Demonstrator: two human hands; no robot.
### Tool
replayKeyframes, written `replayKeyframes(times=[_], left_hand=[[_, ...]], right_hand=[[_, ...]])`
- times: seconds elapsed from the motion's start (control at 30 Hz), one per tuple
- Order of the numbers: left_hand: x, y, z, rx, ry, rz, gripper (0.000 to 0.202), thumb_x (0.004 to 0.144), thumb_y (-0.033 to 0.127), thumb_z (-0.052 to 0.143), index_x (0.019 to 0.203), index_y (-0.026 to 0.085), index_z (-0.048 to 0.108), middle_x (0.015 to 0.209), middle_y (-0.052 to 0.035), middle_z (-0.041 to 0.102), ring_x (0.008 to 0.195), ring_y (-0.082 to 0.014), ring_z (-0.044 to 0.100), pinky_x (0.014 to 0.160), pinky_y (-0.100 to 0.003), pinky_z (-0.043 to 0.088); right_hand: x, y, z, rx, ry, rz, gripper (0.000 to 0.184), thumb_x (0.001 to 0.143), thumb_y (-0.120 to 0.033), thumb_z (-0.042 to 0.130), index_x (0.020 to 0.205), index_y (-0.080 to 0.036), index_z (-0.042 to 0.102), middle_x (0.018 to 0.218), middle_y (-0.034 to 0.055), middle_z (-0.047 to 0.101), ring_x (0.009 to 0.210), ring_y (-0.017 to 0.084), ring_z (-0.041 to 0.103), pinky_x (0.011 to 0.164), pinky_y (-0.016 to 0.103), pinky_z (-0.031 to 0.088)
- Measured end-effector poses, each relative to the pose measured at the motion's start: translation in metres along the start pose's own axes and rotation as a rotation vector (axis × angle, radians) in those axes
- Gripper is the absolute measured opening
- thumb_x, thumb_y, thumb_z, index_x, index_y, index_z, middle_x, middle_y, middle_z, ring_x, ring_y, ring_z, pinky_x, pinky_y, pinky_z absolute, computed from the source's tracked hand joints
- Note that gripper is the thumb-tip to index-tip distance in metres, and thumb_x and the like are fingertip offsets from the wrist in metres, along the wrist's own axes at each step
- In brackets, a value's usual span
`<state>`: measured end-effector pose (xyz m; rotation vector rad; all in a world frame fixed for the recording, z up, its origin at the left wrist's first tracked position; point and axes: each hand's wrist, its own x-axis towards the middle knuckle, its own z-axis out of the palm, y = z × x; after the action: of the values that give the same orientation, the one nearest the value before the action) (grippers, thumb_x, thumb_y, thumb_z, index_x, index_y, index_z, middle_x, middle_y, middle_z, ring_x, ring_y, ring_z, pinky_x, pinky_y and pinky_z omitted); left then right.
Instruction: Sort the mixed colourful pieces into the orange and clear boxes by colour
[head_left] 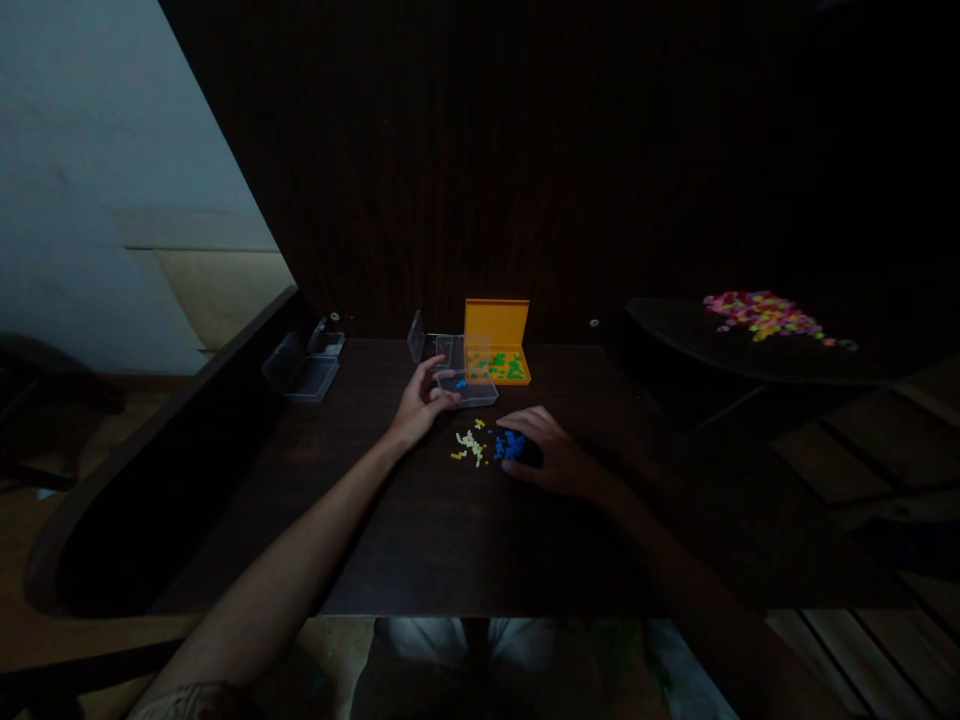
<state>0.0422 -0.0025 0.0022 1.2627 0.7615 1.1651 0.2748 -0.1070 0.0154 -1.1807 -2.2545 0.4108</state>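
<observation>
My left hand is at the left side of an open clear plastic box. Its thumb lies along the front edge and its fingers reach along the side, steadying the box. A few blue pieces lie inside the box. My right hand rests on the table, thumb and fingers apart, curved around a small heap of blue pieces. Just left of that heap are scattered pale yellow pieces, with some brighter yellow ones among them. The pieces are too small to name their kind.
Behind the clear box stands an open orange case with green pieces. Another open clear box and a smaller one are at the left. A multicoloured heap lies on a raised dark shelf at right.
</observation>
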Motion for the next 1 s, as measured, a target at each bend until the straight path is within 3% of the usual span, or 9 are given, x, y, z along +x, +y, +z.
replayKeyframes(times=[0.2, 0.37, 0.57, 0.77, 1.0], left_hand=[[-0.001, 0.002, 0.000, 0.021, -0.017, 0.003, 0.071, 0.064, 0.021, 0.076, 0.128, 0.024, 0.046, 0.119, -0.0064, 0.060, 0.073, -0.0097, 0.064, 0.070, -0.026, 0.056], [-0.001, 0.001, 0.000, 0.026, -0.027, 0.014, 0.070, 0.064, 0.021, 0.076, 0.128, 0.024, 0.046, 0.118, -0.0063, 0.060, 0.073, -0.0095, 0.064, 0.070, -0.026, 0.055], [0.000, 0.000, 0.000, 0.036, -0.020, 0.010, 0.070, 0.065, 0.022, 0.076, 0.128, 0.024, 0.047, 0.120, -0.0069, 0.060, 0.071, -0.0093, 0.063, 0.069, -0.027, 0.056], [0.000, -0.002, -0.001, 0.039, -0.017, 0.009, 0.069, 0.066, 0.022, 0.076, 0.129, 0.024, 0.047, 0.120, -0.0075, 0.060, 0.074, -0.0102, 0.063, 0.070, -0.027, 0.055], [0.000, -0.002, 0.000, 0.013, -0.028, 0.001, 0.070, 0.065, 0.022, 0.077, 0.129, 0.024, 0.046, 0.121, -0.0072, 0.059, 0.072, -0.0093, 0.063, 0.068, -0.026, 0.055]], right_hand=[[0.000, 0.002, 0.007, 0.030, -0.070, 0.012, 0.070, 0.078, -0.037, 0.072, 0.141, -0.020, 0.045, 0.133, 0.0154, 0.054, 0.123, 0.030, 0.049, 0.101, 0.051, 0.043], [0.000, 0.002, 0.007, 0.085, -0.045, 0.005, 0.058, 0.079, -0.031, 0.071, 0.133, -0.022, 0.051, 0.124, 0.0117, 0.060, 0.116, 0.028, 0.053, 0.099, 0.048, 0.045], [-0.001, 0.004, 0.010, 0.136, -0.068, 0.009, 0.062, 0.082, -0.027, 0.068, 0.140, -0.023, 0.048, 0.130, 0.0125, 0.055, 0.121, 0.026, 0.052, 0.103, 0.047, 0.044], [0.000, 0.001, 0.006, 0.157, -0.061, -0.001, 0.041, 0.085, -0.026, 0.067, 0.125, -0.021, 0.060, 0.117, 0.0103, 0.064, 0.109, 0.023, 0.058, 0.095, 0.044, 0.048], [0.001, 0.001, 0.001, 0.070, -0.061, -0.112, 0.025, 0.089, -0.019, 0.061, 0.112, -0.025, 0.069, 0.106, 0.0058, 0.071, 0.101, 0.021, 0.061, 0.090, 0.042, 0.048]])
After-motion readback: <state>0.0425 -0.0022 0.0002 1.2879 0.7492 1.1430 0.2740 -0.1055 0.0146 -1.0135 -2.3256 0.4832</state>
